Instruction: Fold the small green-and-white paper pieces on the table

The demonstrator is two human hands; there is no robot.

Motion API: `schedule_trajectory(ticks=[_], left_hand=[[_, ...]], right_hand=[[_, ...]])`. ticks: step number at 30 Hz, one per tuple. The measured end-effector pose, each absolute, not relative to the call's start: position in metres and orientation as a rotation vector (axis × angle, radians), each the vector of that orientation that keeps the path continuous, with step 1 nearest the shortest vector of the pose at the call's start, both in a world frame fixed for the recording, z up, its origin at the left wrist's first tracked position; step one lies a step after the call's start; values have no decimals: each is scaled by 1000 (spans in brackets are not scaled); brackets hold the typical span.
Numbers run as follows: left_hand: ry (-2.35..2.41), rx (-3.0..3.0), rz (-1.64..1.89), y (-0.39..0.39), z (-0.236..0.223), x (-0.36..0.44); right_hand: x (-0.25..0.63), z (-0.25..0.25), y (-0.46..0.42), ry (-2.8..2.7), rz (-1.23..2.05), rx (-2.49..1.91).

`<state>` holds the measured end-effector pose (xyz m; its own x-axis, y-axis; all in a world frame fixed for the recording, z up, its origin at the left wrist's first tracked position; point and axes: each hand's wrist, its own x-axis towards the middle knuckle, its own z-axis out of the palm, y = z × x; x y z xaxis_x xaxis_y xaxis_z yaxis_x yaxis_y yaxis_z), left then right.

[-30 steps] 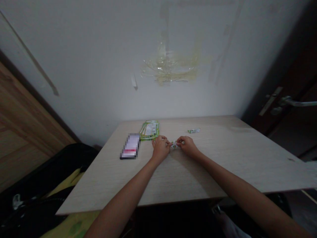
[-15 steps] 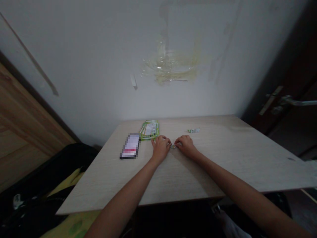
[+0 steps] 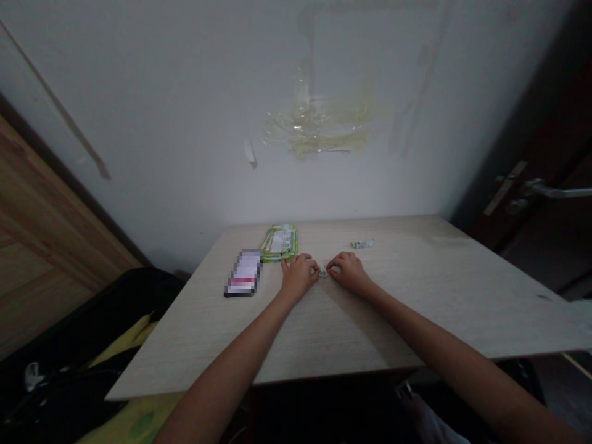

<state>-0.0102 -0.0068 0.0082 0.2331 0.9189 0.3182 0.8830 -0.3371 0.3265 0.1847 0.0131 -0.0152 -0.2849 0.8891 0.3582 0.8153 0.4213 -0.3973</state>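
Between my two hands, on the pale table, is a small round, whitish-green piece, too small to name. My left hand pinches at its left edge with thumb and forefinger. From the other side, the fingertips of my right hand are pinched together at its right edge. Just beyond my left hand lies a green-and-white printed packet. Farther back on the right is a small torn green-and-white strip.
A phone, its screen blurred out, lies left of my left hand. The table backs onto a white wall with peeling clear tape. A door handle is at the right, with dark and yellow cloth at the left.
My left hand has shifted very slightly, its fingers turning a little at the small round piece. My right hand has stayed almost in place.
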Motion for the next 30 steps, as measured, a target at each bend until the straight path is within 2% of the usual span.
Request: schedule_trajectory(ticks=[30], left_hand=[[1729, 2386, 628, -10, 1, -16]], right_hand=[[189, -18, 14, -2136, 278, -1322]])
